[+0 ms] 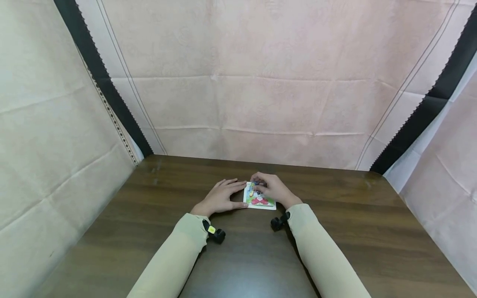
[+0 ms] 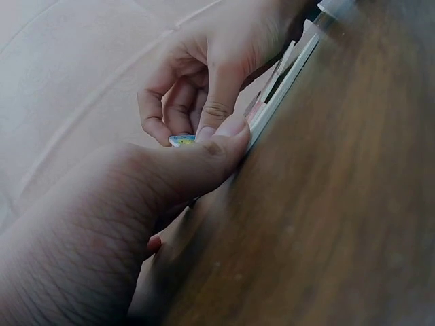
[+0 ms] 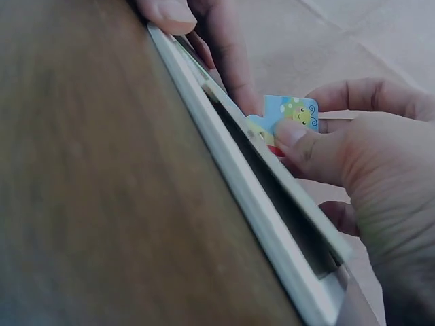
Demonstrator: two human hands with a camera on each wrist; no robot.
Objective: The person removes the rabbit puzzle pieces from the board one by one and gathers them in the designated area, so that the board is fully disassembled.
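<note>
A small picture jigsaw puzzle (image 1: pixel 260 201) in a white frame lies on the table, showing a cartoon figure with red parts. My right hand (image 1: pixel 275 189) is over its upper right part. Between thumb and fingers this hand pinches a puzzle piece (image 3: pixel 299 111) with a smiling yellow-green face on blue. My left hand (image 1: pixel 222 198) lies at the puzzle's left side, fingers extended to the upper left corner, thumb at the lower left. In the right wrist view, the picture layer (image 3: pixel 299 197) stands tilted up from the white frame (image 3: pixel 234 180), a dark gap between them.
The brown wooden table (image 1: pixel 238 256) extends around both arms. Pale cloth walls (image 1: pixel 261 103) with dark strips stand behind it and at both sides. Each wrist carries a small black camera on a band, the left one (image 1: pixel 218 236) with a yellow mark.
</note>
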